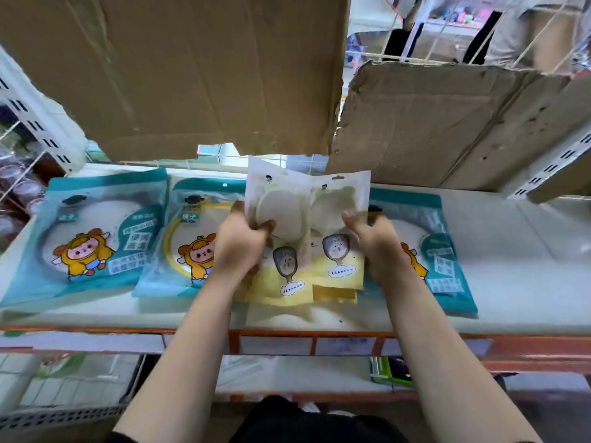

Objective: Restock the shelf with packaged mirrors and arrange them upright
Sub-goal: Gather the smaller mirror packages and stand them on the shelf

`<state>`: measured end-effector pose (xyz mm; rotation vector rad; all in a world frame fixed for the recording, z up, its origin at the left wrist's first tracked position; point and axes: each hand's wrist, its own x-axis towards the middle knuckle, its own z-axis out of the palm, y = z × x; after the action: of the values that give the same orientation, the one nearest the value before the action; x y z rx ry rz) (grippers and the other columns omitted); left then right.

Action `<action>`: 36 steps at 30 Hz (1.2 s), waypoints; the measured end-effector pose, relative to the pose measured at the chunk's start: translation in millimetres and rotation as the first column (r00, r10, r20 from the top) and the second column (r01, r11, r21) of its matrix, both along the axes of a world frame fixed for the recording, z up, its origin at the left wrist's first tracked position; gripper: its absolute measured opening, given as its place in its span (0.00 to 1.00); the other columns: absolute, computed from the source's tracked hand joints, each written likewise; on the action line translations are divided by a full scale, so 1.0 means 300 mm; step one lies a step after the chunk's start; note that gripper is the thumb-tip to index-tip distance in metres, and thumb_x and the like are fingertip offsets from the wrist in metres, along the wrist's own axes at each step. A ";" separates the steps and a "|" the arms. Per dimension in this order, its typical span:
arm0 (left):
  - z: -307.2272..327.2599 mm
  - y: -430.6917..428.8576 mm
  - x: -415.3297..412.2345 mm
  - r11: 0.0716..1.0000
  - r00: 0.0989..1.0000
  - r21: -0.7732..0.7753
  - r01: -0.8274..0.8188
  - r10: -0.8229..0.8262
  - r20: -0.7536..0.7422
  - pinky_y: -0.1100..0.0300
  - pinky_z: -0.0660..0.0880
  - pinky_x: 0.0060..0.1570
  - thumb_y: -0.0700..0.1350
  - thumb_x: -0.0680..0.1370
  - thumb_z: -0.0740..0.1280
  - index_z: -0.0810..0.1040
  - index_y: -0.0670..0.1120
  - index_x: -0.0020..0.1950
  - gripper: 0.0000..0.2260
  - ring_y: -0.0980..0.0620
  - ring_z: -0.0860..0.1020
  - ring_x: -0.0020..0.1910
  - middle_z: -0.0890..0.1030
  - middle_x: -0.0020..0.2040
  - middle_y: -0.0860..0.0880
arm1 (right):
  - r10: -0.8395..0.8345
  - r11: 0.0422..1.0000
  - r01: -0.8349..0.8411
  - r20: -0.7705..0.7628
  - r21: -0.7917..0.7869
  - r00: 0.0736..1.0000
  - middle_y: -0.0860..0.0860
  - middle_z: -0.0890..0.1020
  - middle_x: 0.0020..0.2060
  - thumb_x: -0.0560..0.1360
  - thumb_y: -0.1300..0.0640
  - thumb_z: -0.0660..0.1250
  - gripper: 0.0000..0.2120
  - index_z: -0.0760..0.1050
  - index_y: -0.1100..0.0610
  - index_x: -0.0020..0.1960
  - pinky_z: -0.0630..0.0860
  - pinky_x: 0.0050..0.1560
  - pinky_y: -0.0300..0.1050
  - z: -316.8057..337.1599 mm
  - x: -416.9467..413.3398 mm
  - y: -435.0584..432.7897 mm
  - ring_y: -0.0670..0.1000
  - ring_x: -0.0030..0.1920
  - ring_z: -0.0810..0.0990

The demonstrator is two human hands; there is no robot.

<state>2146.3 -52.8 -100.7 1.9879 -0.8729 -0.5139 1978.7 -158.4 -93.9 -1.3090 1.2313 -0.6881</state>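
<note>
Two yellow-and-white packaged hand mirrors are held side by side above the white shelf point(499, 251). My left hand point(241, 247) grips the left packet point(278, 206), thumb across its front. My right hand point(374, 247) grips the right packet point(339, 219) at its right edge. Both packets stand tilted, tops leaning toward the back. Teal packaged round mirrors lie flat on the shelf: one at far left point(92, 238), one beside it point(188, 238), and one at the right point(438, 251), partly hidden behind my right hand.
Brown cardboard sheets point(179, 68) hang behind the shelf, a torn one point(447, 123) at the right. White slotted shelf uprights point(35, 123) flank both sides. An orange price rail point(287, 340) runs along the shelf's front edge. A lower shelf holds a green-and-black box point(388, 370).
</note>
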 end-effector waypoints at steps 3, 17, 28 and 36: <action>0.004 0.017 -0.004 1.000 0.999 -0.020 -0.007 0.006 -0.049 0.61 0.72 0.35 0.45 0.76 0.68 0.72 0.41 0.56 0.13 0.49 0.78 0.41 0.78 0.44 0.46 | 0.011 1.000 -0.012 0.027 0.005 1.000 0.59 0.81 0.42 0.70 0.68 0.69 0.10 0.75 0.63 0.51 0.80 0.44 0.51 -0.005 0.004 0.023 0.57 0.42 0.81; 0.047 0.029 -0.130 0.962 0.876 -0.232 0.142 -0.232 -0.424 0.51 0.75 0.50 0.43 0.72 0.66 0.76 0.53 0.48 0.07 0.48 0.81 0.47 0.83 0.45 0.50 | -0.217 0.976 0.194 0.344 0.101 0.914 0.61 0.81 0.45 0.71 0.72 0.64 0.14 0.75 0.60 0.54 0.76 0.53 0.60 0.014 -0.341 0.102 0.61 0.46 0.80; 0.055 -0.197 -0.558 0.928 0.699 -0.335 0.162 -0.347 -0.625 0.58 0.74 0.38 0.32 0.76 0.63 0.75 0.50 0.53 0.14 0.50 0.78 0.40 0.80 0.43 0.50 | -0.313 0.946 0.316 0.426 0.066 0.849 0.58 0.81 0.43 0.73 0.72 0.62 0.16 0.71 0.59 0.57 0.80 0.43 0.52 0.019 -0.826 0.085 0.56 0.40 0.82; 0.048 -0.346 -1.058 0.934 0.673 -0.304 0.189 -0.349 -0.653 0.67 0.75 0.29 0.35 0.76 0.65 0.69 0.43 0.69 0.21 0.62 0.80 0.32 0.80 0.46 0.51 | -0.375 0.913 0.407 0.449 0.028 0.811 0.60 0.82 0.47 0.65 0.66 0.72 0.22 0.74 0.61 0.58 0.76 0.56 0.62 0.027 -1.321 0.029 0.63 0.50 0.80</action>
<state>1829.0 -156.8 -86.3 1.2838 -0.6859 -1.2059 1582.4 -149.8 -85.9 -0.8768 1.1040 -1.2657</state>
